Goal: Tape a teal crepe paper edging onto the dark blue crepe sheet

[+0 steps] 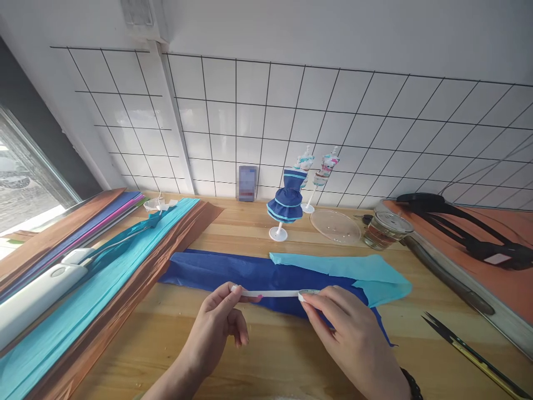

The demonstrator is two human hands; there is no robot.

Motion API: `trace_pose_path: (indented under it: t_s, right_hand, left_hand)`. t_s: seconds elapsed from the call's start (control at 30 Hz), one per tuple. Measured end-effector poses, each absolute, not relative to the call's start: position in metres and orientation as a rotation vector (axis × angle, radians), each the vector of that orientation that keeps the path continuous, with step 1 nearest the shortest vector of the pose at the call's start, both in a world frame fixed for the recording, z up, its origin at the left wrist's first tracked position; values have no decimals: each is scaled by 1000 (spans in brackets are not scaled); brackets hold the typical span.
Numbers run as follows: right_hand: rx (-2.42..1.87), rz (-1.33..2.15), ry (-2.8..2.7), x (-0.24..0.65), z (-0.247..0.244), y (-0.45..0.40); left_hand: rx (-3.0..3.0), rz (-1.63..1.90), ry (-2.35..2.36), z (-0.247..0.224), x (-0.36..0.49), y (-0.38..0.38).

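My left hand (220, 319) pinches the free end of a white tape strip (270, 293). My right hand (347, 330) holds the tape roll (308, 292) at the strip's other end. The strip is stretched level between both hands, just above a dark blue crepe paper sheet (233, 272) lying flat on the wooden table (266, 350). A light blue crepe paper piece (345, 269) overlaps the dark sheet's right part.
Rolled and folded crepe sheets in teal (83, 300), brown and purple lie at left with a white device (37, 291). A small mannequin in a blue dress (286, 203), a clear lid (335, 226) and a glass jar (385, 229) stand behind. Scissors (466, 347) lie at right.
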State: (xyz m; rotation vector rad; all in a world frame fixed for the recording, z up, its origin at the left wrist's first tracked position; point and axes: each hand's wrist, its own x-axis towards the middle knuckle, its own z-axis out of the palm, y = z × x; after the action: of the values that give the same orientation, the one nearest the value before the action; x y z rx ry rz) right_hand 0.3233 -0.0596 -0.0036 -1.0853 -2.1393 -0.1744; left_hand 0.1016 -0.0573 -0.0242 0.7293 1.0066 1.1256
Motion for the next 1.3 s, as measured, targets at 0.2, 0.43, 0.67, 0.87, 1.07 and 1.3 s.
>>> trace_pose_path:
  t_s: [0.2, 0.43, 0.67, 0.87, 1.07, 1.3]
  right_hand:
    - [-1167, -274, -2259, 314, -10, -63]
    - [-1344, -1, -2397, 303, -21, -69]
    - [-1412, 438, -2485, 301, -7, -71]
    - [-1449, 654, -2378, 303, -6, -70]
    - [-1385, 579, -2319, 305, -11, -65]
    - [-1192, 498, -2402, 302, -17, -65]
  left_hand:
    - [693, 1083, 931, -22, 105, -60]
    - [816, 951, 766, -22, 106, -66]
    - [974, 870, 703, -24, 104, -67]
    - [1049, 923, 768, -20, 101, -66]
    - [1078, 941, 761, -18, 100, -65]
    - [1005, 951, 753, -21, 98, -65]
